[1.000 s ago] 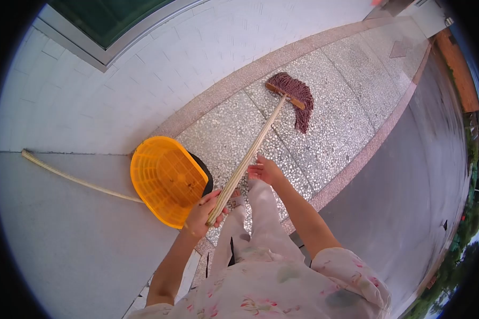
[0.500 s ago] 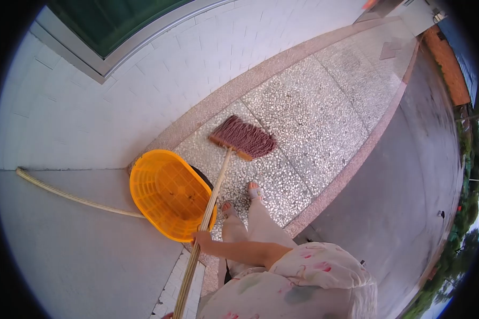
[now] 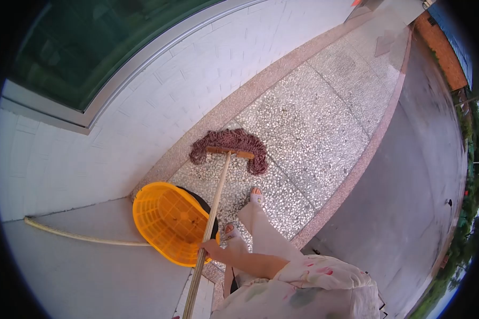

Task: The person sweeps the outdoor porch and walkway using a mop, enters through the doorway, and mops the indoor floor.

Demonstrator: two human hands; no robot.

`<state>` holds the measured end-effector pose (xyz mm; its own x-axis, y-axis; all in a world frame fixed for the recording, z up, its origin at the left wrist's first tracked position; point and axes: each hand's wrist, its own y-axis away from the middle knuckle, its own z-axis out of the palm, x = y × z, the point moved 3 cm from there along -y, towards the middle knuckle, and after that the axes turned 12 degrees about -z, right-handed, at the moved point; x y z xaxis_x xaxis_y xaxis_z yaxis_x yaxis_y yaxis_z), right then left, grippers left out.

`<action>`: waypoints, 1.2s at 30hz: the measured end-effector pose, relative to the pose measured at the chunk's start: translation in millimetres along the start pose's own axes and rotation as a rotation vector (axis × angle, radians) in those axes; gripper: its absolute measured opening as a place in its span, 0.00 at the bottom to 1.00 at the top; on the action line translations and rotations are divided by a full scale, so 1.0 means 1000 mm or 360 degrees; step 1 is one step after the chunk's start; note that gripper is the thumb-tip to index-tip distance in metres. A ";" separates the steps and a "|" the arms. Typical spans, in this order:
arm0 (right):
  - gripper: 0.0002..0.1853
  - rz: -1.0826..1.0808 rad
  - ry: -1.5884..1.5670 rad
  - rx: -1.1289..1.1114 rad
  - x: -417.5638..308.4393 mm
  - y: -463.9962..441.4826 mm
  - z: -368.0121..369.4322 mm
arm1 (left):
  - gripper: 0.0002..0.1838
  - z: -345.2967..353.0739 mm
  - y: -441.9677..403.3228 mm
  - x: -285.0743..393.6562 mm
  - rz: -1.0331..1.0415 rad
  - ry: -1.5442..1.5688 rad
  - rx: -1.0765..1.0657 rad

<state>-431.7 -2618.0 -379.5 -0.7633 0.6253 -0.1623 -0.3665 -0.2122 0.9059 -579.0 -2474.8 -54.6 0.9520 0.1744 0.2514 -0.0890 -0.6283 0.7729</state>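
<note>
My right hand [image 3: 210, 249] is wrapped round the pale shaft of a mop [image 3: 218, 196], partway along its length. Only a sliver of my left hand [image 3: 176, 317] shows at the bottom edge, against the upper part of the shaft; most of it is hidden. The mop's wooden bar and dark red strands [image 3: 230, 139] lie on the speckled floor, with the strands curling round both ends of the bar. Beside the shaft, a yellow plastic basket [image 3: 149, 212] with slotted walls leans with its mouth facing me. A dark rounded edge shows behind it.
A pale curved pole [image 3: 85, 235] lies on the grey floor, reaching the basket. The white wall [image 3: 159, 90] with a green window [image 3: 106, 42] runs along the left. A pinkish border [image 3: 351, 175] edges the walkway. My feet [image 3: 256, 195] stand near the mop head.
The mop head has swung round to the left, and its strands now bend back round the bar instead of trailing right. My right hand keeps its grip. The view has shifted slightly.
</note>
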 end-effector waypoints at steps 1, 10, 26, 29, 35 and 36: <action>0.05 -0.0034 0.0004 0.0001 -0.030 -0.011 0.000 | 0.11 0.023 -0.002 0.026 0.0080 -0.0102 0.0099; 0.04 -0.0518 -0.0474 0.0160 -0.342 -0.074 -0.014 | 0.10 0.242 0.025 0.276 0.0381 -0.0146 -0.0536; 0.12 -0.0733 -0.0917 -0.0494 -0.664 0.072 0.066 | 0.10 0.590 0.157 0.565 0.0679 -0.0314 -0.1346; 0.16 -0.0923 -0.0974 -0.0290 -0.743 0.079 0.057 | 0.12 0.654 0.196 0.604 0.0715 -0.0347 -0.1546; 0.16 -0.1174 -0.1083 -0.0224 -0.879 0.071 -0.005 | 0.10 0.776 0.285 0.654 0.0638 -0.0431 -0.1734; 0.16 -0.1212 -0.1094 -0.0260 -0.900 0.070 -0.017 | 0.10 0.796 0.294 0.658 0.0646 -0.0454 -0.1738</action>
<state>221.0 -3208.4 -176.2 0.1500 0.9189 -0.3648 -0.7313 0.3514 0.5846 254.6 -3148.3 -125.7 0.8153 -0.1488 0.5596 -0.4677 0.4006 0.7879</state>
